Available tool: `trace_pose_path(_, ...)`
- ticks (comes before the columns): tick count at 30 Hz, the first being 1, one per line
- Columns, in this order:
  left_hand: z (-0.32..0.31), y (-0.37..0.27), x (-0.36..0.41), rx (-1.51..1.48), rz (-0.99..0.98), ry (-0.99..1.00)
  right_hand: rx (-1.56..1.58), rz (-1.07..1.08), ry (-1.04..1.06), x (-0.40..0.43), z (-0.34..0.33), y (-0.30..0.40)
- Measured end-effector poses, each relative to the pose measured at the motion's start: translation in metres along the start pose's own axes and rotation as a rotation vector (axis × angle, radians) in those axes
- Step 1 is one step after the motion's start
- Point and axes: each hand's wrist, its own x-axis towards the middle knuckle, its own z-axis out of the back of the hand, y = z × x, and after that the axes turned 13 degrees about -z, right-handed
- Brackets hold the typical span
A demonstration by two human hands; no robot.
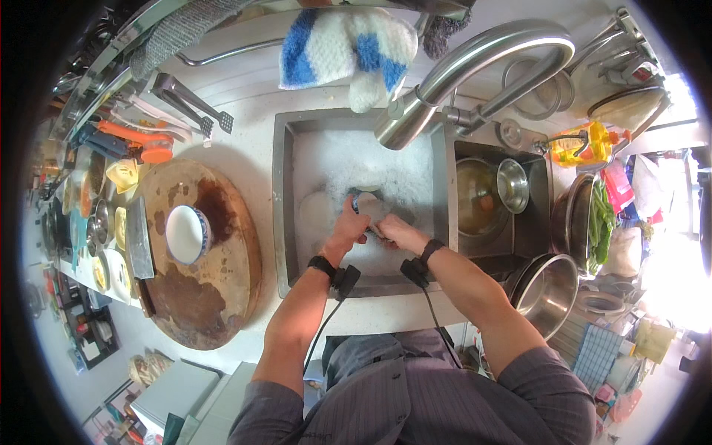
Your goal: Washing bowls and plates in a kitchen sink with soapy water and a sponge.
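In the sink basin [282,222], full of suds, my left hand [349,227] grips a blue-patterned bowl [371,206], its thumb along the left side. My right hand [396,231] is at the bowl's near right edge with fingers curled; whether it holds a cloth or sponge is hidden. A pale round dish [318,210] lies half covered by foam left of my left hand. Just beyond the bowl, a pale rim breaks the suds.
A steel faucet [428,105] arches over the basin's far right. Left stands a round wooden chopping board [239,250] bearing a white-and-blue bowl [186,235] and a cleaver [139,239]. The right basin holds a steel bowl [512,186]; steel pots [548,295] stand nearer.
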Motion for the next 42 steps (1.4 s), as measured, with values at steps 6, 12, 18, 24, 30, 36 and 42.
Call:
trace_pose_path(6, 0.023, 0.003, 0.006, 0.104, 0.095, 0.300, -0.450, 0.066, -0.662, -0.003, -0.014, 0.006)
trace_pose_path(12, -0.024, -0.003, 0.013, 0.019, -0.116, 0.139, -0.366, 0.041, -0.757, 0.023, 0.009, -0.038)
trace_pose_path(18, 0.006, -0.003, 0.002, -0.070, 0.024, 0.082, -0.098, -0.122, -0.270, -0.001, -0.001, 0.007)
trace_pose_path(24, 0.015, -0.009, 0.005, -0.033, 0.039, 0.197, -0.502, 0.171, -0.817, -0.009, -0.006, -0.001)
trace_pose_path(30, -0.002, -0.002, -0.002, -0.121, -0.015, 0.061, 0.192, -0.192, -0.193, -0.004, -0.004, 0.008)
trace_pose_path(36, 0.010, -0.014, -0.006, -0.009, 0.022, 0.264, -0.321, -0.003, -0.719, -0.007, -0.008, 0.001)
trace_pose_path(42, 0.012, -0.006, -0.006, -0.047, -0.064, 0.127, -0.003, -0.121, -0.410, 0.000, -0.010, 0.002)
